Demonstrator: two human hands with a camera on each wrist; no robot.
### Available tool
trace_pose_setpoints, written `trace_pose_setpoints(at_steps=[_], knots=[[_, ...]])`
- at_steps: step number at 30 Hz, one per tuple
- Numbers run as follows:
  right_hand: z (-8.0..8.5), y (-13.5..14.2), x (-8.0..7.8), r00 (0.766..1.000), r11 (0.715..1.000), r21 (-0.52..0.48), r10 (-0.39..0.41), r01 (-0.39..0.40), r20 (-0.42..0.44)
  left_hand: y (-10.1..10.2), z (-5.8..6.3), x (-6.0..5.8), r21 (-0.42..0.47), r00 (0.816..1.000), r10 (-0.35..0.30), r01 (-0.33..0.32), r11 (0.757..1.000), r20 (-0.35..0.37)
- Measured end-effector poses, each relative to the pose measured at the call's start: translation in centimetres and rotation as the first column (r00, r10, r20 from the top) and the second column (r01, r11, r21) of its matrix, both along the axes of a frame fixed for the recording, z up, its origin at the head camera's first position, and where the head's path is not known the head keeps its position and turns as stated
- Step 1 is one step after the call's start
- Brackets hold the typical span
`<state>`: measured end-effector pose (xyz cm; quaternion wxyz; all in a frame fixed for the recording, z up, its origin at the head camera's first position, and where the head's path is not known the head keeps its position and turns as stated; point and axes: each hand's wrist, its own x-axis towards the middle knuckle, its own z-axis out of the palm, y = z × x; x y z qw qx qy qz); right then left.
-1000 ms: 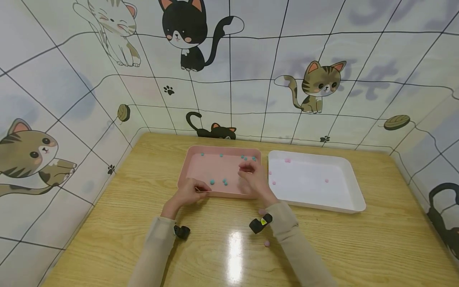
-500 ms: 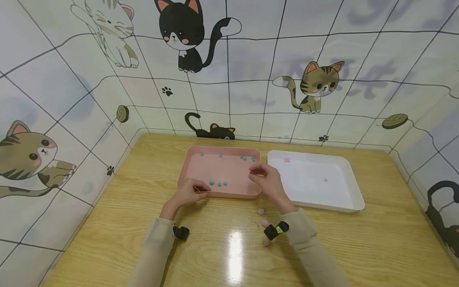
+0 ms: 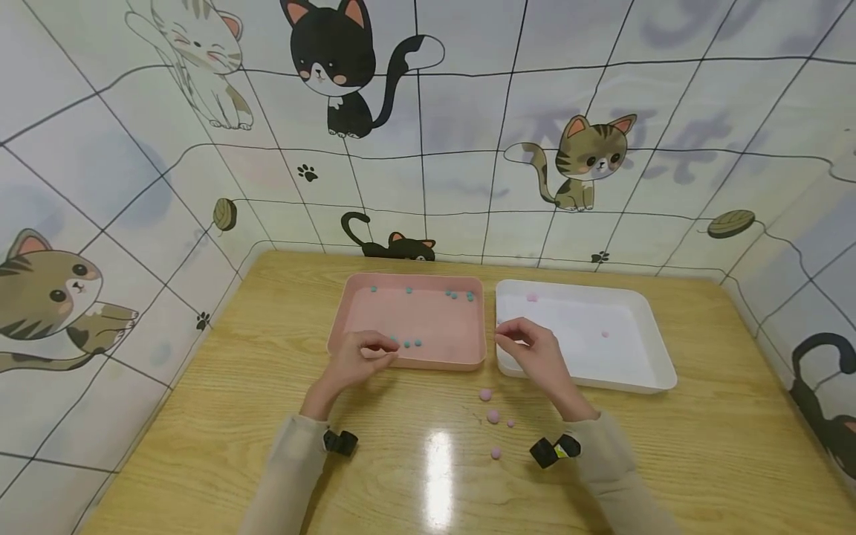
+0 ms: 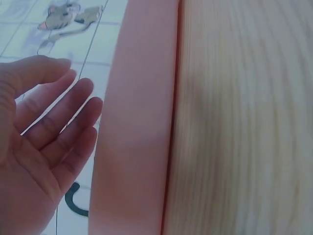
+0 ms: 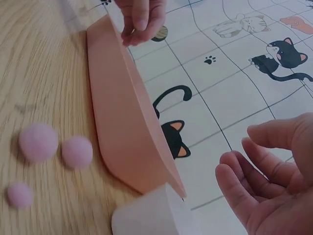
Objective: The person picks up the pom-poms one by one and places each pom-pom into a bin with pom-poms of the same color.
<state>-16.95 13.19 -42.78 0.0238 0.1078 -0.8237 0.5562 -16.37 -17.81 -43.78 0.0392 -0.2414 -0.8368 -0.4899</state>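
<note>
My left hand (image 3: 353,362) hovers at the front left rim of the pink tray (image 3: 441,365), fingers loosely bent and nothing between them. In the left wrist view its fingertips (image 4: 85,87) show beside the tray's wall. Small blue-green balls (image 3: 417,342) lie in that tray, some near the left fingertips and several along the back. Over the left side of the white tray (image 3: 628,375) is my right hand (image 3: 540,357); the right wrist view shows its thumb apart from the relaxed fingers, holding nothing. Pink balls (image 3: 531,296) lie inside the white tray, partly hidden by this hand.
Several loose pink balls (image 3: 493,417) of differing sizes lie on the wooden table (image 3: 221,416) in front of the trays. The two trays stand side by side with a narrow gap. Behind them rises a wall covering (image 3: 461,178) printed with cartoon cats.
My right hand has moved right, from over the pink tray to over the white one, uncovering pink balls on the table. The left hand has shifted slightly at the pink rim.
</note>
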Motion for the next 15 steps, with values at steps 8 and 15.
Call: trace_pose_setpoints(at_steps=[8,15], knots=[[2.3,2.1,2.0,0.999,0.998,0.061,-0.010,0.013,-0.053,2.3,1.5,1.3,0.087,0.989,-0.062,0.075,0.993,-0.135],[-0.9,5.4,1.2,0.994,0.997,0.062,-0.042,0.048,-0.096,4.4,1.2,1.7,0.148,0.980,-0.119,0.143,0.979,-0.161]])
